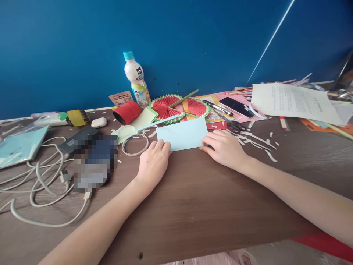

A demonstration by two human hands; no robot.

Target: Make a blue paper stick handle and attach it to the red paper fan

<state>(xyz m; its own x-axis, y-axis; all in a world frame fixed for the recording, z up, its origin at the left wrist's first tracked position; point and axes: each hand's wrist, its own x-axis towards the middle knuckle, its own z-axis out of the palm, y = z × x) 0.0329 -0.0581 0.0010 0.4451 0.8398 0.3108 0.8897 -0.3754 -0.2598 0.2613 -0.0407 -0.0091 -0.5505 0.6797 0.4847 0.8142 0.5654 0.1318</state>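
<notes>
1) Turquoise packet (23, 147), 1 piece, far off at 9 o'clock; clock centred on the pale-blue paper (182, 134), with 12 o'clock toward the blue wall (193, 44)
2) White cable (40, 180), looped, between 8 and 9 o'clock; 1 plug fitted to a pixelated device (95, 165) at 8 o'clock
3) Black box (79, 141), just beyond that device, at 9 o'clock
4) White rounded case (99, 122), at 9 o'clock
5) Red tube (128, 113), on its side, at 10 o'clock
6) Thin ring (123, 146), flat on the brown tabletop (193, 191), at 9 o'clock
7) Bottle (139, 81), turquoise cap, standing, at 11 o'clock
8) Left hand (154, 158), at 8 o'clock; fingers bent, gripping the paper's near left corner
9) Pleated fans (165, 105), 2 pieces, red with green edging, at 11 and 1 o'clock
10) Paper, as above, at clock centre, between the hands
11) Right hand (223, 147), between 3 and 4 o'clock; fingers curled, gripping the paper's right end
12) Scissors (234, 127), black handles, at 3 o'clock
13) Black phone (238, 106), at 2 o'clock
14) White strips (266, 142), scattered, at 3 o'clock
15) Printed sheet (295, 105), between 2 and 3 o'clock
</notes>
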